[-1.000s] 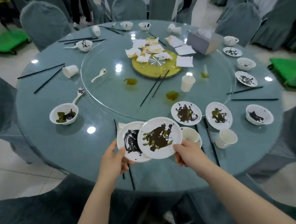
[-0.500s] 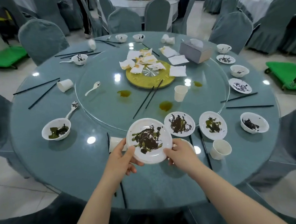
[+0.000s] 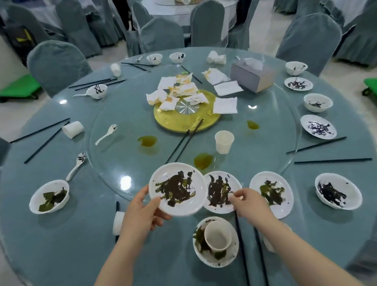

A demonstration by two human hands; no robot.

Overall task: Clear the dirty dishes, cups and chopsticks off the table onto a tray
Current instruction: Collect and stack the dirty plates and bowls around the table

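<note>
Now that the left hand (image 3: 141, 213) alone grips the stacked sauce-smeared white plates (image 3: 177, 189), the right hand (image 3: 246, 200) — freed — pinches the next smeared plate (image 3: 220, 191) for stacking.

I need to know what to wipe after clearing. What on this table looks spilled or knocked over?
Three yellow-green puddles sit on the glass turntable. A paper cup lies tipped on its side at the left, and stained napkins are strewn over the gold centre disc.

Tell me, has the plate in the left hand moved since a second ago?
Yes. The plate in the left hand went forward, now overlapping the glass turntable's near rim.
</note>
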